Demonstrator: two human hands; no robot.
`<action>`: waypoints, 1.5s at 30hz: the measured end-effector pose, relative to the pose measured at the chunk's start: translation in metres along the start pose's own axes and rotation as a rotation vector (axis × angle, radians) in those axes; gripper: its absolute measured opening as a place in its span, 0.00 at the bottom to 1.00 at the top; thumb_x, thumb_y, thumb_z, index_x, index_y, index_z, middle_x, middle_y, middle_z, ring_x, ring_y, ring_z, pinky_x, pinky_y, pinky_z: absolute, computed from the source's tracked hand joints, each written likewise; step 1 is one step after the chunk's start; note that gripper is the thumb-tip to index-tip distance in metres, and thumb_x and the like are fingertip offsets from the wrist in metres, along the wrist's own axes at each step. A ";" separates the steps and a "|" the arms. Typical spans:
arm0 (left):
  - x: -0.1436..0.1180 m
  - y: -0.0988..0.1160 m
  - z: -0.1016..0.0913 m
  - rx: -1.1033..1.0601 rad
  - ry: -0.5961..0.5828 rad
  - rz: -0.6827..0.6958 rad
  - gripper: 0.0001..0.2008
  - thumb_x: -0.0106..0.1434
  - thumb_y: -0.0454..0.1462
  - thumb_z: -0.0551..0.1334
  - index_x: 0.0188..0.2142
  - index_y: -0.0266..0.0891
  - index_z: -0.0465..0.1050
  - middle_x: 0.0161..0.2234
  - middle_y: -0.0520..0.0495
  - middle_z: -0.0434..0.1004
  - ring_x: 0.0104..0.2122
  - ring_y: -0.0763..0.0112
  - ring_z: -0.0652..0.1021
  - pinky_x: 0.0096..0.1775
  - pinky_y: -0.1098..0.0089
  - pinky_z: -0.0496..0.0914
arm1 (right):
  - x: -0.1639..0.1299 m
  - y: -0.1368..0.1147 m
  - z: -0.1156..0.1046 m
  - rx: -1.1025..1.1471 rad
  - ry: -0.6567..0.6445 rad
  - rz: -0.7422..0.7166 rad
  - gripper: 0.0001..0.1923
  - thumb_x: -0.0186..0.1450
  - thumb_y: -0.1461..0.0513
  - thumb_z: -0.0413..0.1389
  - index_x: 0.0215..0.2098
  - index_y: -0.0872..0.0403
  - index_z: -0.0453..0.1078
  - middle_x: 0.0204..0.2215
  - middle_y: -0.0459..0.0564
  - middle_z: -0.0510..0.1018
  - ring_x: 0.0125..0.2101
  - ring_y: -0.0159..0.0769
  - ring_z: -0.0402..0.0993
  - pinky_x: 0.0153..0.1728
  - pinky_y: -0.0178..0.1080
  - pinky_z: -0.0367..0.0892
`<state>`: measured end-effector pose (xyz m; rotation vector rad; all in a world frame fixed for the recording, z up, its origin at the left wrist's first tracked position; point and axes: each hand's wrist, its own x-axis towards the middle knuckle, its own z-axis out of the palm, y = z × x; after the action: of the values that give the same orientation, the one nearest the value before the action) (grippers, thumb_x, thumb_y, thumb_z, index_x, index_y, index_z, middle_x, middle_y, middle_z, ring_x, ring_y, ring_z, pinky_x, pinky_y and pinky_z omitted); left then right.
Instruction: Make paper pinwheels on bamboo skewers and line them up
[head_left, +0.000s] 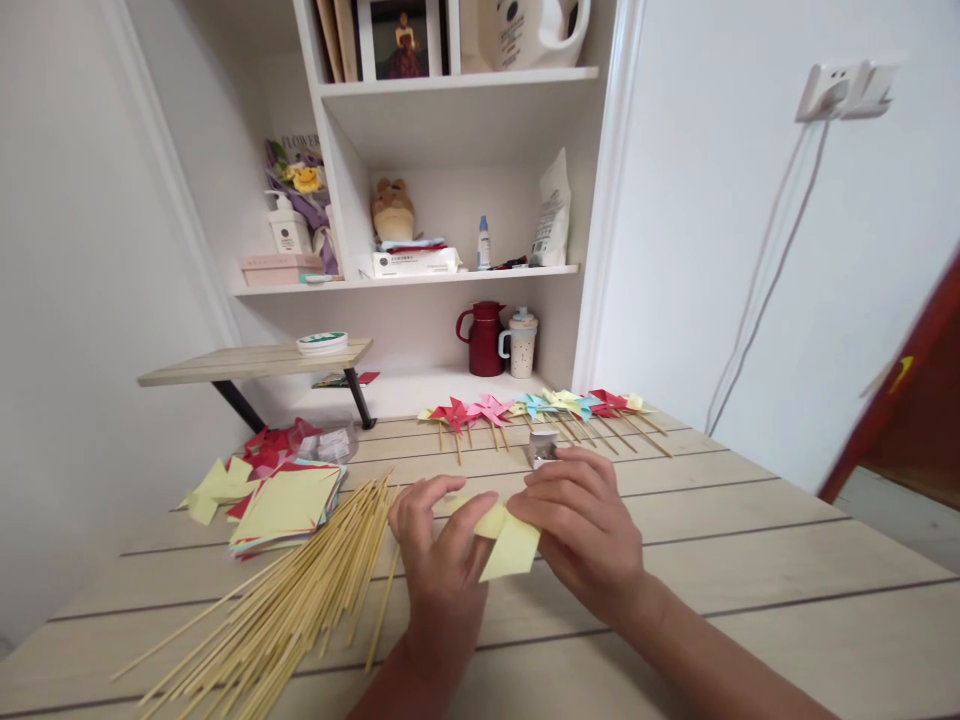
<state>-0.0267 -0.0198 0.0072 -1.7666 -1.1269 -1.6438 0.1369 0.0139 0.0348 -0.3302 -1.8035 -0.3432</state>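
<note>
Both hands hold one yellow paper square (pixel 509 545) just above the wooden table (pixel 750 560). My left hand (pixel 439 560) pinches its left side with thumb and fingers. My right hand (pixel 585 530) grips its right side, fingers curled over the top edge. The paper is partly folded. A heap of thin bamboo sticks (pixel 300 590) lies left of my left hand. A stack of yellow and red paper squares (pixel 289 505) sits beyond the sticks. A small metal tin (pixel 541 447) stands just behind my right hand.
A row of finished paper pinwheels on sticks (pixel 540 408) lies along the table's far edge. Behind it are white shelves (pixel 450 275) with a red jug (pixel 484 338), a cup, bottles and boxes. A small raised wooden stand (pixel 255 362) is at the back left.
</note>
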 end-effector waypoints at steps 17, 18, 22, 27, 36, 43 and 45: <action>0.010 0.003 -0.007 0.092 0.020 0.311 0.13 0.63 0.25 0.59 0.40 0.43 0.76 0.33 0.51 0.77 0.37 0.69 0.75 0.52 0.58 0.61 | -0.002 0.003 0.000 0.083 -0.080 0.005 0.14 0.61 0.74 0.54 0.41 0.52 0.72 0.31 0.48 0.79 0.37 0.40 0.73 0.48 0.52 0.64; 0.010 0.002 -0.005 0.090 0.003 0.299 0.13 0.63 0.25 0.60 0.39 0.44 0.76 0.33 0.52 0.77 0.36 0.70 0.75 0.52 0.58 0.61 | -0.003 0.004 0.002 0.096 -0.094 0.032 0.14 0.61 0.74 0.54 0.40 0.52 0.72 0.31 0.48 0.79 0.37 0.40 0.73 0.47 0.52 0.64; 0.010 -0.002 0.004 0.032 -0.105 0.035 0.08 0.62 0.30 0.63 0.31 0.45 0.77 0.31 0.53 0.76 0.33 0.70 0.75 0.48 0.59 0.63 | -0.007 0.010 0.008 0.171 -0.161 0.256 0.10 0.63 0.71 0.55 0.36 0.50 0.72 0.30 0.47 0.78 0.35 0.39 0.73 0.42 0.47 0.66; 0.005 -0.006 0.013 -0.126 -0.182 -0.243 0.03 0.59 0.34 0.67 0.31 0.44 0.79 0.31 0.51 0.76 0.35 0.66 0.75 0.42 0.63 0.67 | -0.010 0.015 0.011 0.230 -0.239 0.462 0.05 0.65 0.65 0.58 0.39 0.49 0.73 0.33 0.48 0.79 0.36 0.40 0.74 0.39 0.44 0.67; 0.004 -0.006 0.015 -0.357 -0.214 -0.605 0.04 0.57 0.38 0.67 0.28 0.42 0.79 0.32 0.49 0.75 0.36 0.65 0.76 0.40 0.66 0.69 | -0.004 0.013 0.004 0.363 -0.254 0.682 0.11 0.64 0.59 0.59 0.46 0.49 0.73 0.40 0.50 0.80 0.42 0.41 0.76 0.44 0.43 0.71; 0.011 -0.001 0.012 -0.500 -0.268 -0.843 0.06 0.58 0.39 0.65 0.31 0.40 0.79 0.36 0.48 0.75 0.40 0.65 0.77 0.44 0.68 0.69 | -0.004 0.016 0.002 0.450 -0.300 0.771 0.16 0.64 0.57 0.60 0.49 0.48 0.70 0.47 0.50 0.78 0.52 0.44 0.71 0.51 0.46 0.66; 0.010 -0.001 0.012 -0.522 -0.281 -0.873 0.06 0.59 0.40 0.65 0.32 0.40 0.79 0.37 0.47 0.75 0.41 0.64 0.76 0.45 0.67 0.68 | -0.003 0.016 0.003 0.456 -0.311 0.776 0.17 0.63 0.56 0.60 0.50 0.48 0.70 0.48 0.50 0.77 0.51 0.44 0.71 0.52 0.47 0.66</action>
<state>-0.0212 -0.0066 0.0148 -1.9956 -1.9231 -2.4052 0.1415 0.0291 0.0317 -0.7444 -1.8350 0.6841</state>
